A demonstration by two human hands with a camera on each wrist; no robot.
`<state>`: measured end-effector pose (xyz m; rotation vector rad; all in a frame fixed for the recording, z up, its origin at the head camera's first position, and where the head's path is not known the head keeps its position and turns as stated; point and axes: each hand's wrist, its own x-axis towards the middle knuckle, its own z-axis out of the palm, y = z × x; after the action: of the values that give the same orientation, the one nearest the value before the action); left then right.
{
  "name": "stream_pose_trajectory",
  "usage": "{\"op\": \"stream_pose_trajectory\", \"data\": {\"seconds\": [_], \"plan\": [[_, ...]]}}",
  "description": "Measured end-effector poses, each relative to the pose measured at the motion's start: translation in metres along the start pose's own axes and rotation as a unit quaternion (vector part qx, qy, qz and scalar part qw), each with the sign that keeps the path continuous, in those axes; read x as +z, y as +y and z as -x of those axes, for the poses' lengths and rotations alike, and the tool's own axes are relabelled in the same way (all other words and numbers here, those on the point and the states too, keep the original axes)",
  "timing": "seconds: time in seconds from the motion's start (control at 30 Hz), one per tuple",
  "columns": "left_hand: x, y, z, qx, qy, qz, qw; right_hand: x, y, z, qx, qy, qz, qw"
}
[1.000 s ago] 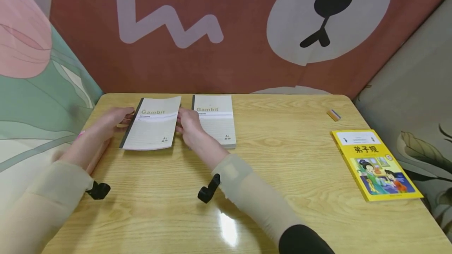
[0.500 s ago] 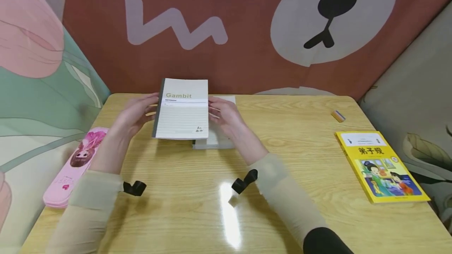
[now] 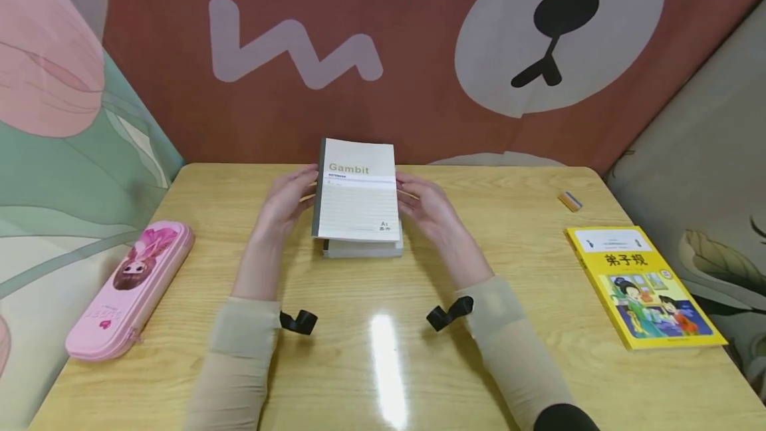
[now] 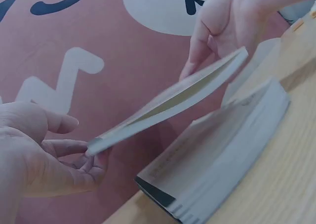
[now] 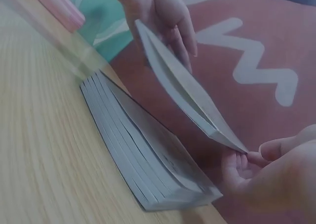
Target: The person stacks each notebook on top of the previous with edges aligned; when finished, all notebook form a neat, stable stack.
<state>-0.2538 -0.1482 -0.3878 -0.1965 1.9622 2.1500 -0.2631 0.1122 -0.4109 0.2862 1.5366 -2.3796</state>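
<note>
Notebook (image 3: 358,190), grey cover printed "Gambit", dark spine on its left edge, held in the air between both hands directly above a stack of notebooks (image 3: 364,249) of the same kind. Wrist views: held notebook tilted, clear gap between it and the stack; no contact.

Left hand (image 3: 288,197): fingers curled under the spine edge, thumb on top, pinching that edge. Right hand (image 3: 429,203): same pinch on the opposite long edge, fingertips below and thumb above.

Stack lies flat on the worktop (image 3: 526,324), near the middle of the far edge, several notebooks deep, edges roughly squared. Held notebook covers most of the stack in the head view; only the stack's near edge shows below it.

Surroundings:
- Pink pencil case (image 3: 131,288) with a cartoon girl printed on it, lying by the worktop's left edge, well apart from the stack.
- Yellow picture book (image 3: 645,286), cover up, near the right edge.
- Small eraser (image 3: 570,201), towards the far right corner, beyond the yellow book and apart from it.
- Red cloth backdrop (image 3: 419,105) with a pale zigzag and a bear-face print hangs behind the far edge.
</note>
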Motion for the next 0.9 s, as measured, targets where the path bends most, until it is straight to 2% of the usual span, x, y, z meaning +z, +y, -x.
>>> {"op": "stream_pose_trajectory", "data": {"seconds": [0.17, 0.33, 0.47, 0.63, 0.9], "plan": [[0.002, -0.009, -0.003, 0.009, -0.004, 0.003, 1.0, -0.007, 0.0, -0.004, -0.002, -0.012, 0.004, 1.0], [0.007, -0.017, -0.008, 0.013, -0.005, -0.009, 0.9999, -0.013, 0.002, -0.009, 0.008, -0.002, 0.011, 1.0], [0.01, -0.02, -0.011, 0.008, 0.011, -0.053, 0.9985, -0.016, 0.005, -0.013, 0.012, 0.0, 0.019, 1.0], [0.012, -0.021, -0.012, -0.013, 0.022, -0.121, 0.9923, -0.016, 0.006, -0.015, 0.011, 0.005, 0.037, 0.999], [0.012, -0.023, -0.011, -0.024, 0.014, -0.16, 0.9866, -0.017, 0.009, -0.02, 0.016, 0.017, 0.064, 0.998]]}}
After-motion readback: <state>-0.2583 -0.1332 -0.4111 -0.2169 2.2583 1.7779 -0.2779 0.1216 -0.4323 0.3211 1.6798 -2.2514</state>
